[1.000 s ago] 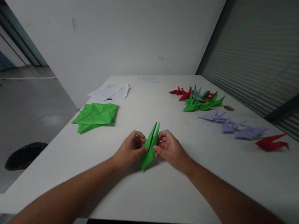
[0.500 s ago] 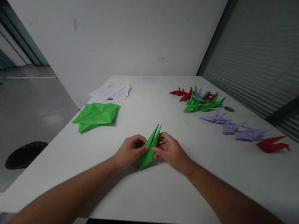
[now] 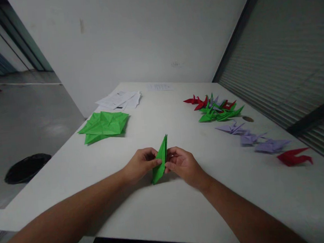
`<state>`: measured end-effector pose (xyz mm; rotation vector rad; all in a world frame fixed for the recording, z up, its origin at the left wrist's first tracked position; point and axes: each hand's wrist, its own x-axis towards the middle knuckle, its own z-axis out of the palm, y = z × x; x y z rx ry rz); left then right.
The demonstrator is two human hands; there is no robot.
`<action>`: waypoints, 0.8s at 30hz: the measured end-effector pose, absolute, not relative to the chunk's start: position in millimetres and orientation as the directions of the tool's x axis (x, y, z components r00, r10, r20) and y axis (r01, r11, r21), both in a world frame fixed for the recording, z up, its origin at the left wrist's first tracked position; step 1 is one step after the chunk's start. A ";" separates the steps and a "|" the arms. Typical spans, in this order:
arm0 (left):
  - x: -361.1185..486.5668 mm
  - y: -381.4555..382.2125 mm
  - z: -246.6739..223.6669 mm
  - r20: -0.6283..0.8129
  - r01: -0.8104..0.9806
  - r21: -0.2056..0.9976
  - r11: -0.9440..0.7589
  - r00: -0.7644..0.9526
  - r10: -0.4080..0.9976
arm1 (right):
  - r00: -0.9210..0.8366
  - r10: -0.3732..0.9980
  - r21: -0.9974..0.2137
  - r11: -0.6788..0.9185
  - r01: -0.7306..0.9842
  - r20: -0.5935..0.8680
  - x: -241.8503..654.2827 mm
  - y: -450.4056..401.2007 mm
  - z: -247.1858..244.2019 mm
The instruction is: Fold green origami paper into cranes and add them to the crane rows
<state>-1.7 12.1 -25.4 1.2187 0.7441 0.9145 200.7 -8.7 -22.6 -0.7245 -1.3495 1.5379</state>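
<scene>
A folded green paper [image 3: 160,162], long and narrow with its pointed tip away from me, is held between both hands just above the table. My left hand [image 3: 143,164] pinches it from the left, thumb on its face. On the other side my right hand [image 3: 183,165] grips its right edge between thumb and curled fingers. Creased green sheets [image 3: 104,125] lie stacked at the left. At the right sits a pile of red, green and purple paper cranes [image 3: 219,109], and nearer me are several purple cranes [image 3: 272,145] and a red crane [image 3: 295,157].
White printed sheets [image 3: 119,99] lie at the back left of the white table [image 3: 124,210]. A small brown round object [image 3: 248,119] is beside the crane pile. On the floor at the left stands a black-lined bin [image 3: 27,168]. A wall and blinds border the table.
The two long points of the green paper, spread apart before, now lie together. The paper has turned more upright and narrower, and my right hand has shifted slightly left.
</scene>
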 end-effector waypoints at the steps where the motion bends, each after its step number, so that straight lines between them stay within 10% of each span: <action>1: -1.9 12.3 -25.5 0.000 -0.192 0.976 0.101 0.467 0.885 | -0.394 0.907 -0.963 0.039 -0.266 0.146 200.3 -8.9 -21.9; 24: -2.7 13.1 -22.5 0.035 -0.232 0.969 0.084 0.467 0.884 | -0.341 0.929 -0.966 0.056 -0.251 0.143 198.6 -7.9 -20.7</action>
